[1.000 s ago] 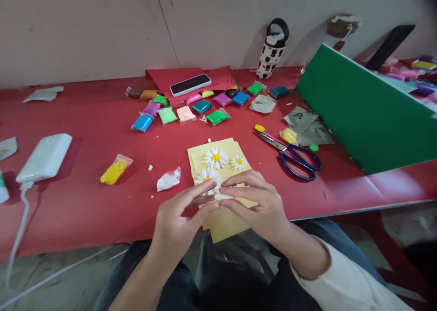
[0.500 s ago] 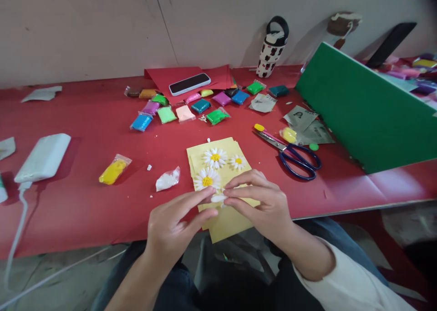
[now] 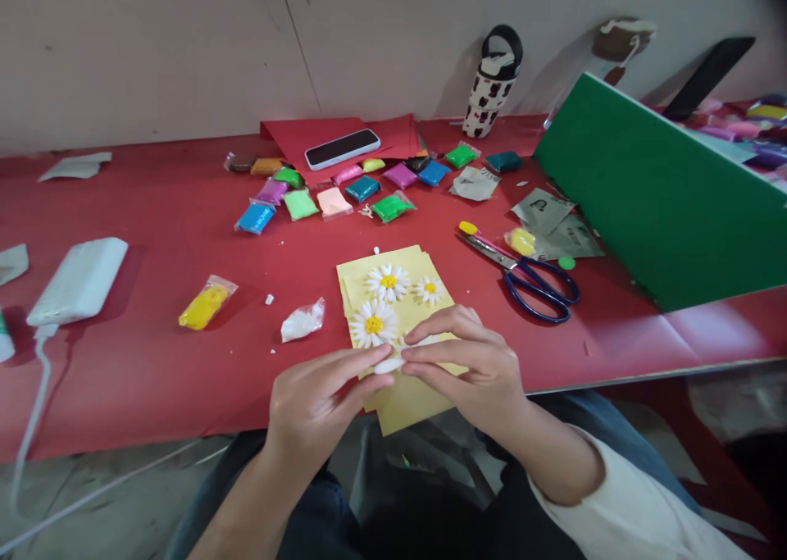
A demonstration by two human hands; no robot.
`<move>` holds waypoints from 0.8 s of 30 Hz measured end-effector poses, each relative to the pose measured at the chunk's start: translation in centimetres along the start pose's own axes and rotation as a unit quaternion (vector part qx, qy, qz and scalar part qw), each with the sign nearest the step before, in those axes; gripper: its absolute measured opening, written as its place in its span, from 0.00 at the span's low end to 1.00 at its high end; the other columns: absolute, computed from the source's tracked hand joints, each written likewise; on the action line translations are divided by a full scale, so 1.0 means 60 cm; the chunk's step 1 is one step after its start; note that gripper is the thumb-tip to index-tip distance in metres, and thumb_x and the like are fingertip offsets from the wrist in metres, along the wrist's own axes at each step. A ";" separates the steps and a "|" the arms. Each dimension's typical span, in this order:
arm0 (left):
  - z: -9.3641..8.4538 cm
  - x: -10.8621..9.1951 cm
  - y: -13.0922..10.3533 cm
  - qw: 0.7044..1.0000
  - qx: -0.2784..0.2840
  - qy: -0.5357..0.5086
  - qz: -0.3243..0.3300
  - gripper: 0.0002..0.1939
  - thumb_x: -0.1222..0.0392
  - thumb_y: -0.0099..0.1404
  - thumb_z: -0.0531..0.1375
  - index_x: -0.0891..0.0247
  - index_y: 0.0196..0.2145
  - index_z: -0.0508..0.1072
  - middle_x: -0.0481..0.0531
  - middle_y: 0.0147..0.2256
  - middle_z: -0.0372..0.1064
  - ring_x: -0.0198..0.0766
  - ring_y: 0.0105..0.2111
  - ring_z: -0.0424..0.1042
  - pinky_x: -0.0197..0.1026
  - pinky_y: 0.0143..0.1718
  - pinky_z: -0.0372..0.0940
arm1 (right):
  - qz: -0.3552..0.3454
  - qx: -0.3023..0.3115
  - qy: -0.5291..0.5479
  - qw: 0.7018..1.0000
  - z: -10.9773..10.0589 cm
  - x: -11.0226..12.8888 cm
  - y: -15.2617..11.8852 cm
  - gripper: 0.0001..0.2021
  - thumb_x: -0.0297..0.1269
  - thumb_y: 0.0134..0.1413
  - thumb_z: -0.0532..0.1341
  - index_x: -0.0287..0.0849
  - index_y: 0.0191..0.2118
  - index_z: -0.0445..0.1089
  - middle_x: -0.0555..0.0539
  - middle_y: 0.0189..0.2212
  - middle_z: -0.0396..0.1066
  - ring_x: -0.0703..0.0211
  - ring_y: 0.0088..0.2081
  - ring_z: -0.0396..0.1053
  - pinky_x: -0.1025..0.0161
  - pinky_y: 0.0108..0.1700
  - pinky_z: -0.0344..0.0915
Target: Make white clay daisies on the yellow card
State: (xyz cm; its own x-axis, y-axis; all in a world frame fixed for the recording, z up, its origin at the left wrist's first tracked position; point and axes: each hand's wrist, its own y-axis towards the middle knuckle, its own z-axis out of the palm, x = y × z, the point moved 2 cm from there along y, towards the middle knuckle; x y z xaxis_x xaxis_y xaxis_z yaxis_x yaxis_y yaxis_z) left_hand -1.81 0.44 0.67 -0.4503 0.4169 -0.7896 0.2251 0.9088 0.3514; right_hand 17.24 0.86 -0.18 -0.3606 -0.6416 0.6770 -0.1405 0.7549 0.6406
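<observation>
A small white clay petal (image 3: 388, 366) is pinched between the fingertips of my left hand (image 3: 325, 396) and my right hand (image 3: 464, 359). Both hands hover over a stack of yellow paper (image 3: 411, 404) at the table's front edge. Three clay daisies with white petals and yellow centres lie on the paper: an upper daisy (image 3: 388, 282), a small daisy (image 3: 429, 290) and a lower daisy (image 3: 373, 325) just beyond my fingertips. More white clay shows partly behind my right fingers; its shape is hidden.
Left of the paper lie a packet of white clay (image 3: 303, 320) and a yellow clay packet (image 3: 206, 304). Scissors (image 3: 529, 277) rest to the right, near a green board (image 3: 664, 199). Farther back are several coloured clay packets, a phone (image 3: 343, 149) and a tumbler (image 3: 490, 88). A white power bank (image 3: 79, 281) sits left.
The white clay petal has shifted slightly left and toward me between my fingertips. My left fingers have moved a little closer to it; my right hand stays nearly in place.
</observation>
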 end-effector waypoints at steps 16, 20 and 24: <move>0.040 0.004 -0.008 0.812 0.126 -0.384 -0.422 0.14 0.48 0.54 0.69 0.63 0.28 0.80 0.51 0.25 0.78 0.34 0.26 0.77 0.32 0.30 0.73 | -0.063 0.022 -0.089 0.994 0.013 0.004 -0.006 0.04 0.35 0.55 0.66 0.46 0.37 0.76 0.52 0.33 0.78 0.63 0.36 0.72 0.60 0.41 0.60; 0.039 0.003 -0.009 0.810 0.147 -0.380 -0.421 0.15 0.48 0.55 0.68 0.64 0.32 0.81 0.53 0.28 0.79 0.36 0.27 0.77 0.35 0.32 0.73 | -0.057 0.034 -0.090 0.994 0.016 0.002 -0.009 0.02 0.35 0.54 0.66 0.48 0.36 0.76 0.54 0.33 0.78 0.63 0.36 0.72 0.59 0.41 0.60; 0.041 0.001 -0.009 0.812 0.161 -0.381 -0.413 0.16 0.48 0.58 0.66 0.63 0.35 0.81 0.54 0.30 0.79 0.36 0.30 0.78 0.37 0.35 0.73 | -0.048 0.038 -0.090 0.994 0.016 0.001 -0.008 0.02 0.35 0.54 0.66 0.49 0.35 0.76 0.54 0.33 0.78 0.63 0.36 0.72 0.59 0.41 0.60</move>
State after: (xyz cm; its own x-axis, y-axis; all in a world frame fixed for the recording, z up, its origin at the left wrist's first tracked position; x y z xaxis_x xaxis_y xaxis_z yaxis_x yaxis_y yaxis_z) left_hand 0.15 -0.09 -0.81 0.0743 -0.5758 -0.8142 0.3881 0.7688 -0.5083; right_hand 16.39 0.59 -0.81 -0.4997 -0.6818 0.5343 -0.2483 0.7037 0.6657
